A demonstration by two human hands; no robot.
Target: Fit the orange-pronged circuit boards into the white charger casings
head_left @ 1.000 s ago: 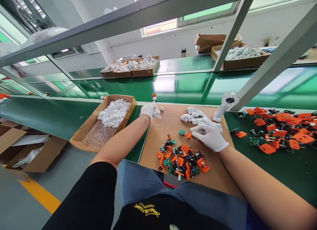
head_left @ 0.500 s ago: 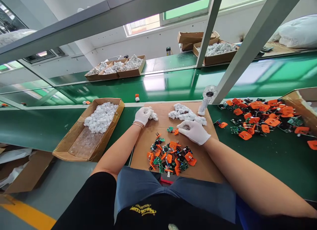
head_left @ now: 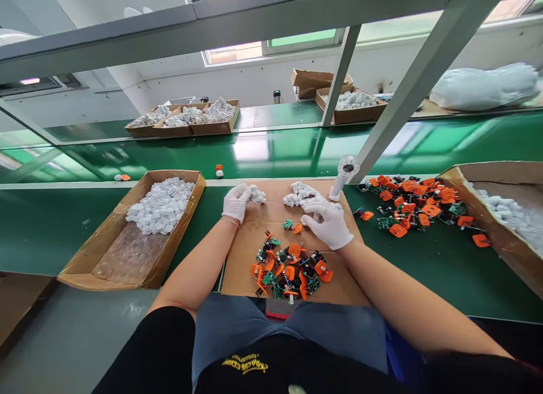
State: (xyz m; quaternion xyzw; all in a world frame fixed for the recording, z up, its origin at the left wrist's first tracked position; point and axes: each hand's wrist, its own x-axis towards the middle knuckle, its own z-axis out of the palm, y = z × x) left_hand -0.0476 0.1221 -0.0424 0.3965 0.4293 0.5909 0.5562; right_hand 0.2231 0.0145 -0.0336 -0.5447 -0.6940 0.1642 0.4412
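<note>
My left hand, in a white glove, rests on the cardboard sheet at its far left. Its fingers are curled together against a small cluster of white pieces; whatever they hold is hidden. Over the near edge of a larger pile of white pieces is my gloved right hand, thumb and forefinger apart, with nothing visible between them. Just left of its thumb lies a green circuit board with an orange part. A heap of orange parts and circuit boards sits nearer my body.
To the left stands a cardboard tray of white pieces. On the right are more orange parts with boards and another cardboard box. A clear plastic stand is beside a slanted metal post. Green conveyor belt runs behind.
My right hand has shifted slightly up toward the white pile, and its thumb and forefinger have parted. The left hand stays by its cluster. The whole view has swung a little to the right.
</note>
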